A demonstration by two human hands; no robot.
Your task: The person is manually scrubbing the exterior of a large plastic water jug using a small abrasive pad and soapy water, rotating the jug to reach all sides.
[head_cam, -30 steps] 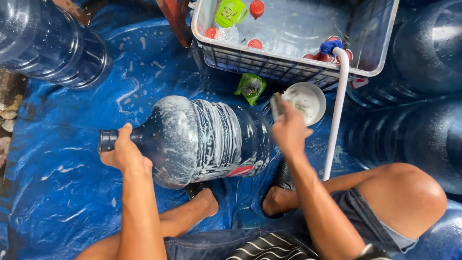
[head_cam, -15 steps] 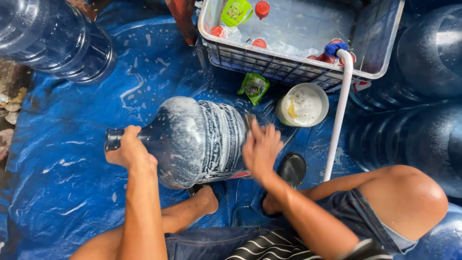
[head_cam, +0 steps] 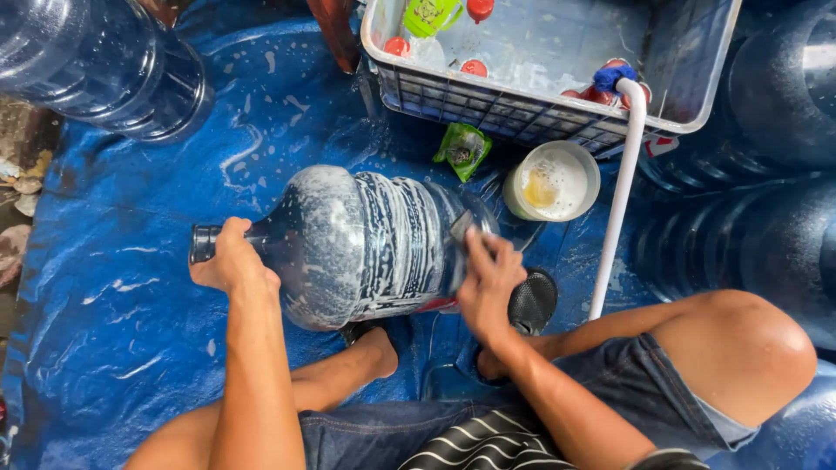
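A large blue water jug lies on its side on a wet blue tarp, its body streaked with white soap foam. My left hand grips the jug's neck just behind the dark cap. My right hand presses a small dark scrubbing pad against the jug's base end. My bare legs are folded under and beside the jug.
A white tub of soapy liquid stands right of the jug, next to a green packet. A white pipe runs down from a white crate of water with red caps. More big jugs lie top left and right.
My right hand left the white tub and came down onto the jug's base end with the pad. The left hand kept its hold on the neck.
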